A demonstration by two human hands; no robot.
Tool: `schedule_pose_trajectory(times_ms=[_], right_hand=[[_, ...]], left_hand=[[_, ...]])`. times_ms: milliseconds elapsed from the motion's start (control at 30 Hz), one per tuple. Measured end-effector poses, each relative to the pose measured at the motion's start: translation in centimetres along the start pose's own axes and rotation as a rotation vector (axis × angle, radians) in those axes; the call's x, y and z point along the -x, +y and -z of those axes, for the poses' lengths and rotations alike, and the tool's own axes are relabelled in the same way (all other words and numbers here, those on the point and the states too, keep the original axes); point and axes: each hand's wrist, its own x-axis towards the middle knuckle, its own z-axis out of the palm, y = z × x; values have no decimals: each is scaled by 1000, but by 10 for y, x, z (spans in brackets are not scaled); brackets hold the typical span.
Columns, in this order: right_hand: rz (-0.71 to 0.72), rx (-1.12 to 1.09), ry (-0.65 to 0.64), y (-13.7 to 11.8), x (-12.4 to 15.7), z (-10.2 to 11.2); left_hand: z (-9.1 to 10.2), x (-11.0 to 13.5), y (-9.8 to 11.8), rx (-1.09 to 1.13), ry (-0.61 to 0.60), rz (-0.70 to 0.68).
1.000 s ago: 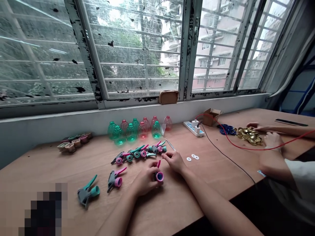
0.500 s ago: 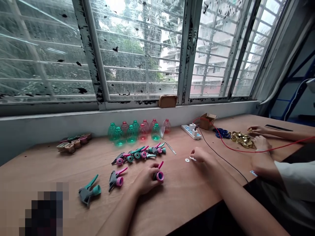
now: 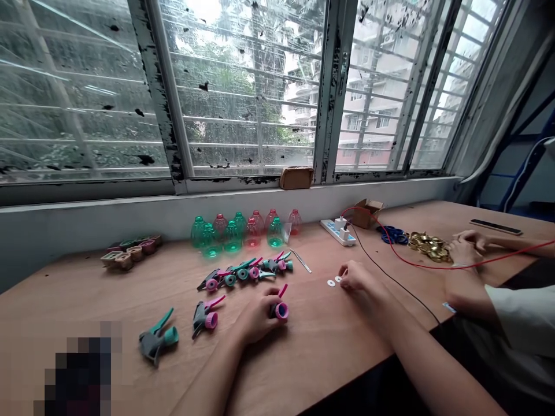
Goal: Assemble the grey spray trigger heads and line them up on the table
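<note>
My left hand [image 3: 262, 315] is closed around a trigger sprayer head [image 3: 281, 311] with a pink collar and pink lever, its collar opening facing me. My right hand [image 3: 358, 278] rests low over the table, fingers curled and pinched together beside two small white washers. One washer [image 3: 331, 283] lies flat and apart; the other [image 3: 337, 279] touches or sits just by the fingertips. Whatever is between those fingertips is hidden. Left of my left hand lie a grey sprayer head with a pink collar [image 3: 205, 319] and one with a teal collar [image 3: 158, 339].
Behind are a row of sprayer heads [image 3: 243, 274], tweezers [image 3: 300, 261] and green and red bottles [image 3: 232, 236]. A power strip [image 3: 337, 232] with cables stands right of them. Far right, another person's hands [image 3: 466, 248] are by gold rings [image 3: 429, 247].
My right hand has shifted slightly, and the washer by its fingertips now appears flat. The left hand keeps its hold. The other person's far hand has drawn back toward their near hand.
</note>
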Motion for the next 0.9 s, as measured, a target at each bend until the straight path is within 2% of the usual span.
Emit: schedule_pose_trajectory(times_ms=[133, 267, 367, 533, 667, 900], right_hand=[[136, -153, -123, -26, 26, -13], [491, -534, -407, -73, 57, -45], [634, -715, -439, -105, 68, -69], [669, -851, -428, -127, 57, -85], [678, -863, -441, -125, 46, -91], [631, -960, -380, -117, 48, -102]], left_hand=[[-1, -1, -5, -14, 51, 3], [1, -2, -8, -9, 68, 1], [2, -2, -7, 8, 77, -9], [2, 0, -7, 12, 132, 14], [1, 1, -10, -29, 182, 52], [0, 1, -11, -91, 183, 86]])
